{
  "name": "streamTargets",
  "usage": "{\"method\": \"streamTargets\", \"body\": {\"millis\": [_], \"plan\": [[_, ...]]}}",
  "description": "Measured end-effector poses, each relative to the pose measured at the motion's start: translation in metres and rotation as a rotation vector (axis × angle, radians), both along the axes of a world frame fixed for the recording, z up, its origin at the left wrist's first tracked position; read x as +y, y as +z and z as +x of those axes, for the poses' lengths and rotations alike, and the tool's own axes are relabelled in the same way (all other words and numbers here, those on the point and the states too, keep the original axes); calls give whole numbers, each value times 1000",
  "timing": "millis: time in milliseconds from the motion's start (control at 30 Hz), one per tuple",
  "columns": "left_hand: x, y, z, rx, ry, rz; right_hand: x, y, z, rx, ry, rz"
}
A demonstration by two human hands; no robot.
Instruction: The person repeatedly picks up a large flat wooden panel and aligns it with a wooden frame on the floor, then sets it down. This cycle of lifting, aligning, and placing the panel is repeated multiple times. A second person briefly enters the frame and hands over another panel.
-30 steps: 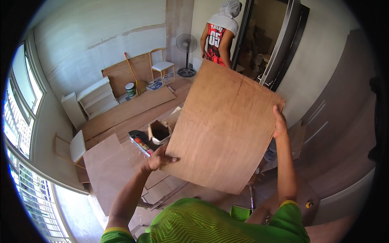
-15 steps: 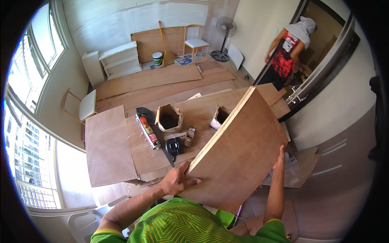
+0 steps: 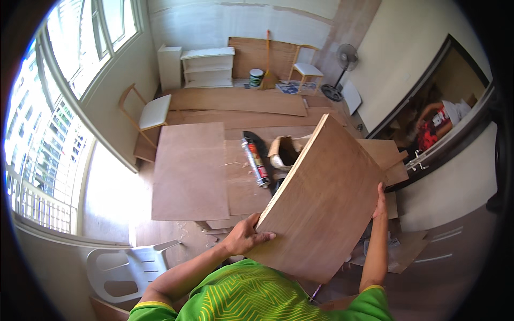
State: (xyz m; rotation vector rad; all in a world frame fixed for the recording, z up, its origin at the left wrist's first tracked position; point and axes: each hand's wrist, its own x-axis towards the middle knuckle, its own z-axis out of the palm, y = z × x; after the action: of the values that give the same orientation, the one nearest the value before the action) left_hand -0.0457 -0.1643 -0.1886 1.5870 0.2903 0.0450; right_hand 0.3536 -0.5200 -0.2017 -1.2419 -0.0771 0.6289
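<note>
A thick plywood panel [image 3: 324, 208] is tilted up in front of my body, its pale layered edge facing left. My left hand [image 3: 247, 235] grips its lower left corner, thumb lying on the broad face. At the right edge, my right hand [image 3: 380, 202] is pressed against the panel, its fingers partly hidden. Beyond the panel stands a plywood-topped worktable. On it lie a sealant tube [image 3: 256, 162] and, beside the tube, a dark saw blade [image 3: 253, 140], mostly covered. A torn paper-sided container [image 3: 282, 152] stands partly behind the panel.
A flat plywood sheet [image 3: 190, 171] covers the table's left part. A white plastic chair [image 3: 134, 273] is at lower left, a wooden chair [image 3: 152, 113] by the window. Long boards [image 3: 235, 101] lie on the floor behind. A person [image 3: 436, 125] bends in the doorway at right.
My view has swung left, so the room shifts rightward. The panel stays in both hands and now hides the tape measure and second container. The person has bent lower inside the doorway.
</note>
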Motion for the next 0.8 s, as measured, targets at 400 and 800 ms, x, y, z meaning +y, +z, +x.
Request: {"method": "streamTargets", "body": {"millis": [400,800], "plan": [[97,-40,-158,-18,341,-490,272,4,-52,-75,326,-235],[147,-83,-250,-2,733,-472,380,-91,-225,-170,497,-401]]}}
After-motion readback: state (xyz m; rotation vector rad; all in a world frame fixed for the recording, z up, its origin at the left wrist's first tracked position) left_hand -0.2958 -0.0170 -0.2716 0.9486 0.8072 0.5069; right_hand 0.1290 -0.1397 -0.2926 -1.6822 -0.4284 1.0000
